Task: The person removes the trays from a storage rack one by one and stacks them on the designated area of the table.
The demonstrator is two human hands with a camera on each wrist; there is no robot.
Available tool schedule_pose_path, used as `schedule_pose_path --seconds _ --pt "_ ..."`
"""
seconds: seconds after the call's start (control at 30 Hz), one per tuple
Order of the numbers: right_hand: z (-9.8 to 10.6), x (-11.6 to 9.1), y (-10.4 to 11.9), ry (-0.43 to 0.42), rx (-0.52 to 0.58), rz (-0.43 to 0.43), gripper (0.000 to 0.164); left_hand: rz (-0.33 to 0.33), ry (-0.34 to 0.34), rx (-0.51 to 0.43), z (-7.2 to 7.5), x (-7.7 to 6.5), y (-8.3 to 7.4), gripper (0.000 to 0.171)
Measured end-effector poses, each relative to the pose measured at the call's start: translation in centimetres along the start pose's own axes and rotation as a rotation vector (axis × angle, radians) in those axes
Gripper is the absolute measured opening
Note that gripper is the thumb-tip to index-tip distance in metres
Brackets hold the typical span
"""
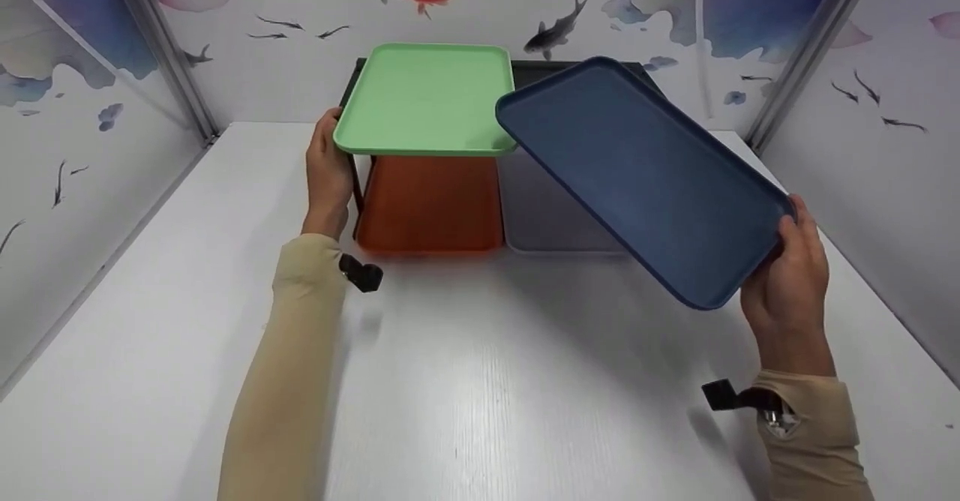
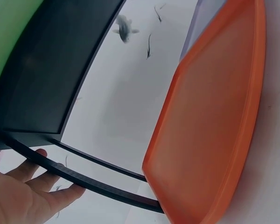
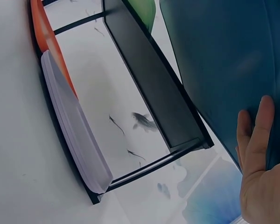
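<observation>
Sitting right at the slim front leg [image 2: 109, 191] of a black two-tier rack [image 2: 60, 56], the left hand [image 1: 328, 167] is showing loosely extended fingers; whether its thumb is pinching anything, we're not able to tell. A careless push there could be shifting the whole frame on the white tabletop [image 1: 465, 381]! Next along, a pale green rectangular plastic-looking tray [image 1: 427, 100] is lying on the upper tier, apparently jutting past the front, so one knock could be tipping it. Below, a rimmed orange tray [image 1: 435, 205] is sitting beside a lavender-grey one [image 1: 551, 212], both risking a hit from above. And here's the danger: a dark blue rectangular tray [image 1: 652, 178] is slanting in the air, its far-left corner hanging close to green's rim; any snag could be dragging green sideways. Far right, the right hand [image 1: 791, 283] is gripping blue near one corner, thumb at the rim, fingers underneath; its weight could be twisting it loose.
</observation>
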State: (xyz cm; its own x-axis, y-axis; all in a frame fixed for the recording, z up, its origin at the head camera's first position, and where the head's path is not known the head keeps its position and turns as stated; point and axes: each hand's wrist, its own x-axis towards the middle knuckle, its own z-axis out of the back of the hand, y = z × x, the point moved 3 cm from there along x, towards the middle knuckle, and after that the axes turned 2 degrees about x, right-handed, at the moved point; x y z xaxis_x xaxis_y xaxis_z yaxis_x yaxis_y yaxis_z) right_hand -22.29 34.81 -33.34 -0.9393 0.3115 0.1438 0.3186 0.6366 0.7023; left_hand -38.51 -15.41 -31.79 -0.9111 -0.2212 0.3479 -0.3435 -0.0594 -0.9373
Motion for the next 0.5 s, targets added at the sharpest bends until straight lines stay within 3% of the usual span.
schedule_pose_path --seconds 0.5 --pt "-0.31 -0.24 -0.53 0.009 -0.014 -0.043 0.058 -0.033 0.003 0.006 0.08 -0.08 0.05 0.048"
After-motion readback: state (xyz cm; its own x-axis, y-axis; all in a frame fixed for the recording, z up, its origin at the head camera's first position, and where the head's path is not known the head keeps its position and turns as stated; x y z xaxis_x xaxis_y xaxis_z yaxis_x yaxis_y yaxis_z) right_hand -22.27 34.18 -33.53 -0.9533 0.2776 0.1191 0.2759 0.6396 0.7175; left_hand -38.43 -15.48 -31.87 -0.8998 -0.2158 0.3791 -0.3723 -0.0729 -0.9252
